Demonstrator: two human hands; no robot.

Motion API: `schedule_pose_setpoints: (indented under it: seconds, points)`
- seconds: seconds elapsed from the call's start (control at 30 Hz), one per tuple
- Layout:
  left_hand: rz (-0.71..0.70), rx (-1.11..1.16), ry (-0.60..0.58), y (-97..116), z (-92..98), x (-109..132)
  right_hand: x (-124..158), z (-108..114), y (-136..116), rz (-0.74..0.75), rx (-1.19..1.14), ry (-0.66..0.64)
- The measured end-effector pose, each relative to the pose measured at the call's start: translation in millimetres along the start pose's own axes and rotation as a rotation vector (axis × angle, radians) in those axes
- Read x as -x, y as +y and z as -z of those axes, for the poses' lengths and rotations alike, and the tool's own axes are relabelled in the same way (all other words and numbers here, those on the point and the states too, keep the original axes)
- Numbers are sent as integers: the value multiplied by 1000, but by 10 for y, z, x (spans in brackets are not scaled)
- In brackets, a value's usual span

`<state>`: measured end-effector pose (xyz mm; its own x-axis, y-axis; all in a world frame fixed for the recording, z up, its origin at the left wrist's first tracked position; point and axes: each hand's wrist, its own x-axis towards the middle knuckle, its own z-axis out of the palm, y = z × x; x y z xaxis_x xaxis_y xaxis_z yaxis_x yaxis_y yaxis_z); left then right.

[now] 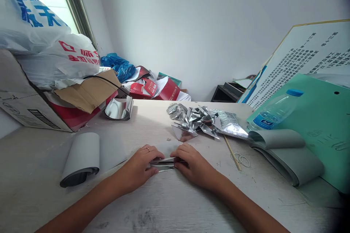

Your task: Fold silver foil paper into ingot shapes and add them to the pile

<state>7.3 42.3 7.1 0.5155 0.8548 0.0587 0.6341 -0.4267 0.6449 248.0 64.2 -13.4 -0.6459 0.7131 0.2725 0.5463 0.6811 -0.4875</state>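
Between my hands, low on the table, is a small sheet of silver foil paper (165,164) with folds running across it. My left hand (143,165) pinches its left end, thumb below and fingers above; a ring is on one finger. Its right end is gripped by my right hand (191,164) in the same way. Just beyond lies a flat grey piece of paper (165,148), partly hidden by my fingers. Behind my right hand rests a pile of folded silver foil pieces (201,118), with one triangular piece (184,131) at its near edge.
A grey paper roll (82,156) lies left, a folded grey stack (290,160) right. A wooden stick (232,153) and rubber bands (242,159) are right of my hands. A water bottle (276,111) leans on a green board (325,127). A cardboard box (30,98) stands left.
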Motion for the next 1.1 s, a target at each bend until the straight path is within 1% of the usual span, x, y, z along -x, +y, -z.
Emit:
schedule_pose_setpoints:
  seconds: [0.1,0.2,0.33,0.4,0.47,0.57,0.63,0.8,1.0,1.1]
  points:
    - [-10,40,32,6,-51,-11,-19,-18,2,12,-11,28]
    - [-15,53,65,-5,-101,-28,-27,-18,-2,16,-16,23]
    - [36,16,45,-21,-124,-45,-26,4,4,-6,-48,-6]
    - [30,-12,46,-28,-122,-42,-25,18,11,-12,-57,-26]
    - [-9,-49,58,-39,-121,-29,-21,28,20,-12,-65,-39]
    - [-104,-113,98,-62,-126,-8,-12,34,29,-4,-70,-43]
    - [-136,-118,111,-76,-131,-3,-5,38,28,0,-61,-44]
    - [-91,-50,70,-70,-115,-15,0,61,1,3,-37,-47]
    - [-117,-57,81,-18,-80,-15,-6,98,-31,19,-37,-47]
    - [-65,-46,64,1,-75,-15,-3,102,-32,34,-27,-46]
